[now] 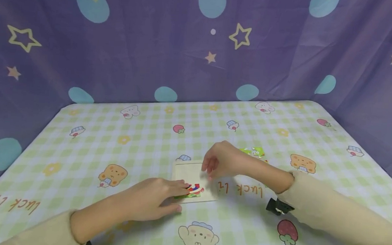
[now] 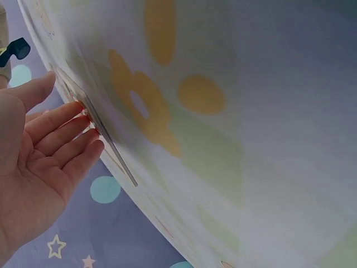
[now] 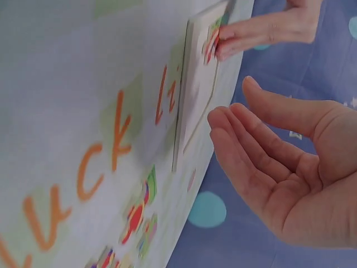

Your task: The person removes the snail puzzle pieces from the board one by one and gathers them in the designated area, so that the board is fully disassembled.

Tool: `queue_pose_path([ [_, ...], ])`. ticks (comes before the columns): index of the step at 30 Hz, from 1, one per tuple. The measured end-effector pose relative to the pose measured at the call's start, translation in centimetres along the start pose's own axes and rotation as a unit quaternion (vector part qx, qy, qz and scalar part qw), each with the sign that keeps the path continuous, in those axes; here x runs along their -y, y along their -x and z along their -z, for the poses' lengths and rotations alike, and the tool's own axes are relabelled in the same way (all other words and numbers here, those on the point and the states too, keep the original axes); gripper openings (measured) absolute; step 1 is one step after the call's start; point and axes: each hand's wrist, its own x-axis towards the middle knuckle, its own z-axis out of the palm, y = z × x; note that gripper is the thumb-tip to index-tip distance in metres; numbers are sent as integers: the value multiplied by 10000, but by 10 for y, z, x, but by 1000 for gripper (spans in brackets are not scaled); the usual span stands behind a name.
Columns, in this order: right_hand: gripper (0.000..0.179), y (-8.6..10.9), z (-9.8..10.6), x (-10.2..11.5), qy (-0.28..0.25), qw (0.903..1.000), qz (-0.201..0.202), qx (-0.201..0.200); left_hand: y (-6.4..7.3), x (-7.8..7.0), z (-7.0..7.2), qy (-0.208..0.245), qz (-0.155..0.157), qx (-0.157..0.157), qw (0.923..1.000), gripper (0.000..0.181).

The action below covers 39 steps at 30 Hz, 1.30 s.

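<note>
A shallow pale tray [image 1: 187,172] lies on the table in front of me, with brightly coloured puzzle pieces [image 1: 196,189] along its near side. My left hand [image 1: 158,199] reaches in from the left, its extended fingertips resting on those pieces. The left wrist view shows the fingers fairly straight at the thin edge of the tray [image 2: 114,146], thumb apart. Above the tray's right part hovers my right hand [image 1: 225,160], fingers softly bent. In the right wrist view a gap separates its thumb from its fingers, and nothing is between them.
Several loose colourful pieces [image 3: 134,220] lie on the table to the right of the tray, partly hidden behind my right forearm in the head view. A green-and-white checked cloth [image 1: 147,142] with printed cartoons covers the table. A purple curtain [image 1: 137,38] hangs behind it.
</note>
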Motion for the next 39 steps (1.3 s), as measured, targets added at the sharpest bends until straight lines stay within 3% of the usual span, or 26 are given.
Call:
queue_pose_path([
  [8, 16, -9, -14, 13, -296, 9985, -246, 400, 3, 1, -2, 118, 126, 39, 9998, 41],
  [16, 14, -12, -22, 17, -490, 9967, -403, 503, 9, 1, 1, 153, 205, -28, 9997, 38],
  [22, 13, -15, -25, 19, -328, 9974, -382, 511, 10, 0, 2, 142, 307, 82, 9994, 39],
  [39, 9, -18, -28, 19, -416, 9951, -537, 714, 2, 0, 6, -100, 24, 155, 9998, 37],
])
